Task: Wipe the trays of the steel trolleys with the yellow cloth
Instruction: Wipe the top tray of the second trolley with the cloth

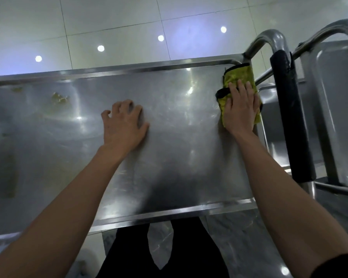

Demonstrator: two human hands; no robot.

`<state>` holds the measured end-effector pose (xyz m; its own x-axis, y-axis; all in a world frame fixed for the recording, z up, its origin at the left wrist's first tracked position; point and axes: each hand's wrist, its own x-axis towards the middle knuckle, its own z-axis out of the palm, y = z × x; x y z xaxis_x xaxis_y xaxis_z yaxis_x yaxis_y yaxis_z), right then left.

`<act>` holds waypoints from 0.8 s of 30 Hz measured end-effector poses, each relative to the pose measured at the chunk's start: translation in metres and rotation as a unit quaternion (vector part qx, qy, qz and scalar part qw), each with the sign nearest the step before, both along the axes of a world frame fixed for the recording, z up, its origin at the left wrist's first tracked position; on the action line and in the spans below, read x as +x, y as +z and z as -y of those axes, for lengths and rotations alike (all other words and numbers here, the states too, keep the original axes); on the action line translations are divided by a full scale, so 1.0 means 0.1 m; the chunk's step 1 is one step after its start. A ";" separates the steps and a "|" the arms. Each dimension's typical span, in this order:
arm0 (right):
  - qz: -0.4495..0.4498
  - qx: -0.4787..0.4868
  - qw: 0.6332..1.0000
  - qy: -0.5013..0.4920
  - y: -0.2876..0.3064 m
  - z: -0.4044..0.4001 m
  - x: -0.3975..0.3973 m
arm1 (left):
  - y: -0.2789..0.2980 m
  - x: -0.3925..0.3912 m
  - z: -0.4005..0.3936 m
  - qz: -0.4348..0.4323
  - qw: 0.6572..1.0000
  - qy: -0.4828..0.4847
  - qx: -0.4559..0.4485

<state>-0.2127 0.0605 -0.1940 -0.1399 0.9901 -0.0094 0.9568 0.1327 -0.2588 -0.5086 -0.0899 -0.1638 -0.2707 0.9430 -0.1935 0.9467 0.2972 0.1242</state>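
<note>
1. The steel trolley tray (pixel 169 157) fills most of the view, with yellowish smears (pixel 59 97) near its far left edge.
2. A black padded handle (pixel 289 121) stands just beyond the tray's right end.
3. The left hand (pixel 125 125) rests on the tray's middle, fingers spread, grasping nothing.
4. The right hand (pixel 240 109) presses flat, fingers extended, on the yellow cloth (pixel 239 81) at the tray's far right corner.
</note>
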 end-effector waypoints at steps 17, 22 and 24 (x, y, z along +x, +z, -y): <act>0.001 -0.034 0.979 0.202 -0.01 0.31 -2.13 | -0.11 -0.69 0.18 0.042 0.998 -0.049 0.024; -0.019 -0.064 0.949 0.309 0.02 0.40 -2.63 | -0.09 -0.83 0.23 0.045 0.997 -0.047 0.037; -0.018 -0.074 0.937 0.341 0.05 0.36 -2.69 | -0.08 -0.86 0.24 0.042 0.998 -0.043 0.034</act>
